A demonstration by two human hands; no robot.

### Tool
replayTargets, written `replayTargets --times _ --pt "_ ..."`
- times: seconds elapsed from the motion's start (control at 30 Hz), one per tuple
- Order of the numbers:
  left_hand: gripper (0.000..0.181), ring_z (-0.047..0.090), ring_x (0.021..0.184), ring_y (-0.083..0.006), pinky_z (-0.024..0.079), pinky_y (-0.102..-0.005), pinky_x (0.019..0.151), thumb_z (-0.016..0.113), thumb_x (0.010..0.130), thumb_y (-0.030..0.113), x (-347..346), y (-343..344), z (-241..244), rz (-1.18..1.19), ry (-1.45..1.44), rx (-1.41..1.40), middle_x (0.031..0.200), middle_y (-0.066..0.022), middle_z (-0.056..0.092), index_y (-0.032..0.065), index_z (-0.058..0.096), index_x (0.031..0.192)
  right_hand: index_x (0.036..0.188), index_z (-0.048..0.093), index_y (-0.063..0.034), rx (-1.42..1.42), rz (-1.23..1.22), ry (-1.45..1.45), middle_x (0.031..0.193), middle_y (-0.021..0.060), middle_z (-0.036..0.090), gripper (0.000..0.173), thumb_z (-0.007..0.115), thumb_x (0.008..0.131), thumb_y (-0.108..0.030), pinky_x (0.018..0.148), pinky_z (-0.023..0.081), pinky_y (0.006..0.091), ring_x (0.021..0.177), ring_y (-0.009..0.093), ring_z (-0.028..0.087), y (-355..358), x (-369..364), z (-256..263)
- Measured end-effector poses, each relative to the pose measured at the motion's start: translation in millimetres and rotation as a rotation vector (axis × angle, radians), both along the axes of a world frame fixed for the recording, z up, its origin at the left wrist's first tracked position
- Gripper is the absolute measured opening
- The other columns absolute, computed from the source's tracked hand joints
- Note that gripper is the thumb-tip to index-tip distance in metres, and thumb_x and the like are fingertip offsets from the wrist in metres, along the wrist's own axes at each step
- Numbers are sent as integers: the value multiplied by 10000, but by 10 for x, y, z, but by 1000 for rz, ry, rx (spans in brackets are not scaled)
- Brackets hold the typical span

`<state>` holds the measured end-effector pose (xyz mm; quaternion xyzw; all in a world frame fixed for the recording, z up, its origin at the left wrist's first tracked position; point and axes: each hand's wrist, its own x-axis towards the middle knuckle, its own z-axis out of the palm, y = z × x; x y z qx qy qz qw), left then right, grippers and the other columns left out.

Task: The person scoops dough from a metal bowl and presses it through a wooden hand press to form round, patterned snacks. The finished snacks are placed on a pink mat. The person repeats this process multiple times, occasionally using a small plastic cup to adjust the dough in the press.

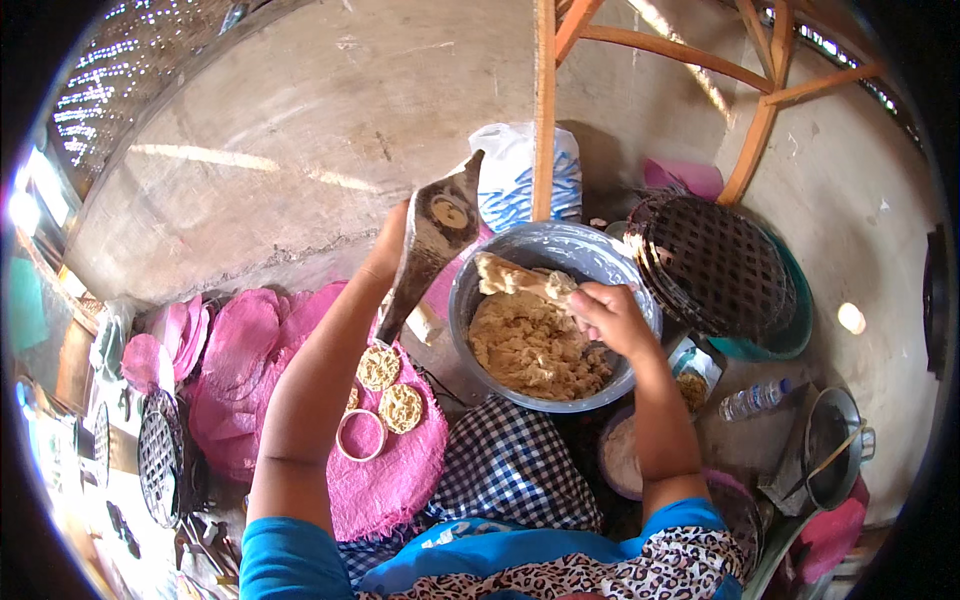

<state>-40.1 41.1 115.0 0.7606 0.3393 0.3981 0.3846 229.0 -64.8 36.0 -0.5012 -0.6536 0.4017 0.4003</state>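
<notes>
My left hand is raised on the left behind a dark wooden press with a round hole that holds pale dough; the press hides most of its fingers. Over a large grey basin, my right hand grips a dough-coated stick or spatula, its shape partly hidden by dough. Crumbly tan dough fills much of the basin. Below my left forearm, lacy dough rounds and a pale ring lie on a round pink mat.
Round dark lattice trays are stacked in a green basin at the right. Nearby are a plastic bottle and a metal pan. Several pink mats lie left. A wooden post stands beyond the grey basin.
</notes>
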Motion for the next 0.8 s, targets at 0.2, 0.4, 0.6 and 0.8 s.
replayTargets --times 0.2,0.4,0.6,0.8 --pt "314 568 846 -139 477 -280 742 695 669 -7 -445 -446 393 8 -265 -176 880 -47 599 18 585 961 844 684 -31 -136 -14 -1307 835 128 666 261 531 825 -242 708 502 383 780 297 643 331 -131 -450" --pt "385 551 819 -281 443 -386 753 660 669 294 -771 -957 234 -301 -607 -323 822 -142 566 -30 602 868 795 699 -51 102 47 -1329 774 155 660 214 516 771 -160 665 509 401 754 279 653 490 -745 -1092" --pt "389 512 833 -264 419 -390 807 650 685 324 -853 -1559 -180 -449 -1016 -421 857 -125 533 -13 617 876 1029 608 76 -79 603 475 917 129 654 514 591 842 -402 744 488 296 788 166 621 -153 -1595 -358" --pt "335 584 843 -214 478 -362 757 739 655 112 -1236 -1965 -381 442 -913 -279 933 -88 615 -3 615 944 1001 538 106 -556 588 838 796 179 614 499 657 716 -287 487 550 353 611 238 624 -621 -2089 -111"
